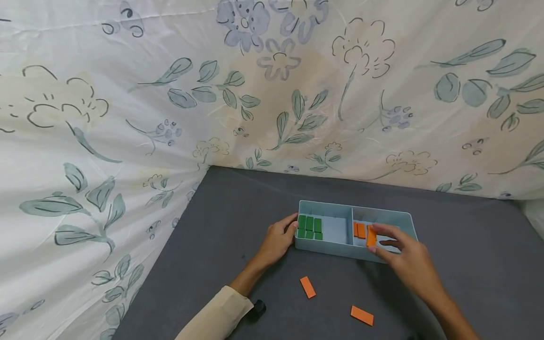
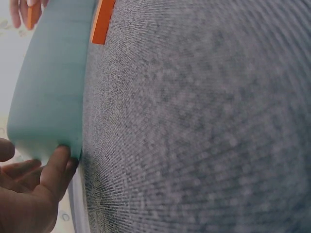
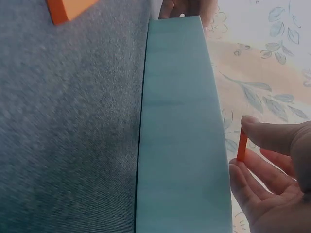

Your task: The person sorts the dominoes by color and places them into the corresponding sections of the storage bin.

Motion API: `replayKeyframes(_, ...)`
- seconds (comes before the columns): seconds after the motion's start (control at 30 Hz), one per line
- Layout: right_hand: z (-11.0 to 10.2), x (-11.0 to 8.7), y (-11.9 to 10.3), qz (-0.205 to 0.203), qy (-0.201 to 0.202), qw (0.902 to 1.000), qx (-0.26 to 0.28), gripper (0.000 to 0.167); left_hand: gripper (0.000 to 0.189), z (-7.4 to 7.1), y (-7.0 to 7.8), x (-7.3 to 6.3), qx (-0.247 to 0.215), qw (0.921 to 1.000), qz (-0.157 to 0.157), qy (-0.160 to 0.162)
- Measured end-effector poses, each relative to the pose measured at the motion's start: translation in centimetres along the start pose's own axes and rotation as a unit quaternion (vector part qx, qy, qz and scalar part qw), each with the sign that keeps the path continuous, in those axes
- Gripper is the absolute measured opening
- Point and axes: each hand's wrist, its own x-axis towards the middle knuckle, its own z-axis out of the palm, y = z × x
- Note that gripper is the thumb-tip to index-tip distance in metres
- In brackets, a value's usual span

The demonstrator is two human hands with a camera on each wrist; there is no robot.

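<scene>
A pale blue box (image 1: 327,246) with a divider sits on the dark cloth. My left hand (image 1: 278,241) rests against its left end; in the left wrist view the fingertips (image 2: 62,151) touch the end wall. Over the right compartment, my right hand (image 1: 405,255) pinches an orange block (image 1: 371,235) upright between thumb and fingers, also seen edge-on in the right wrist view as a thin orange block (image 3: 242,144). Beside it, orange blocks (image 1: 359,230) stand along the divider. Green blocks (image 1: 310,227) sit in two rows at the left compartment's left end.
Two loose orange blocks lie on the cloth in front of the box, one nearer block (image 1: 362,315) and one farther left block (image 1: 308,287). A floral fabric (image 1: 272,108) hangs behind and along the left of the dark surface (image 1: 204,264).
</scene>
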Motion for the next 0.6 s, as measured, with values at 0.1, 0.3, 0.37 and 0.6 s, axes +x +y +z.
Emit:
replayKeyframes(0.1,0.0,0.5,0.1,0.017,-0.017,0.9997,-0.009,0.056,0.049,0.1,-0.1,0.0,-0.001,1.0000,0.001,0.001)
replayKeyframes(0.3,0.1,1.5,0.1,0.032,-0.044,0.9984,-0.015,0.059,0.050,0.1,-0.3,0.0,0.002,1.0000,-0.001,0.001)
replayKeyframes(0.37,0.2,1.9,0.1,0.036,-0.054,0.9978,-0.013,0.059,0.050,0.1,-0.3,0.1,0.000,1.0000,-0.003,0.000)
replayKeyframes(0.6,0.2,2.9,0.3,0.028,-0.076,0.9967,-0.005,0.060,0.050,0.0,-0.3,0.0,-0.003,1.0000,0.003,0.001)
